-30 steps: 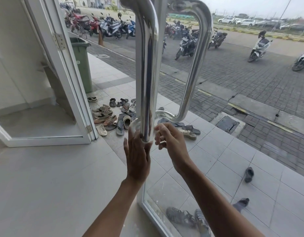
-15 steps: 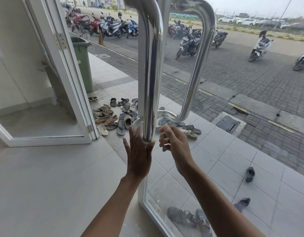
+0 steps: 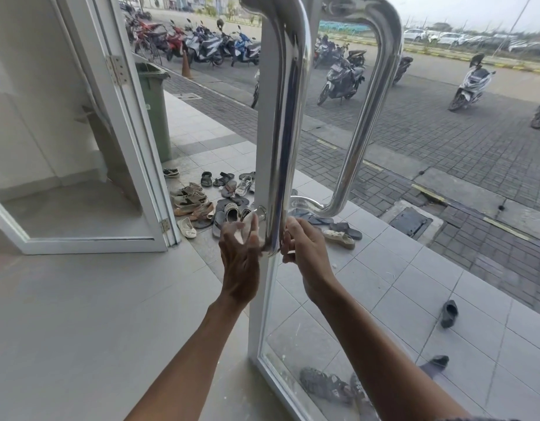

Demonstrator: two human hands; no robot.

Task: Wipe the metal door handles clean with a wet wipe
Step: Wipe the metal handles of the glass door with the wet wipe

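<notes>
Both hands flank the near door handle (image 3: 288,123) at its lower end: left hand (image 3: 240,262) spread, loosely holding a wet wipe (image 3: 244,230); right hand (image 3: 306,253) curled, grip unclear. Green bin (image 3: 155,110) behind: contents hidden.

We see our left hand (image 3: 240,262) holding a wet wipe (image 3: 246,230) beside the near metal handle's (image 3: 288,123) lower bend, our right hand (image 3: 308,253) curled just beside it; the outer handle (image 3: 366,123) shows through the glass.

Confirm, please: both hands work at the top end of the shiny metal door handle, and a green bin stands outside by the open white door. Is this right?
Not quite. In the head view the left hand and right hand are at the bottom end of the shiny metal door handle, not the top. The green bin does stand outside by the open white door.
</notes>
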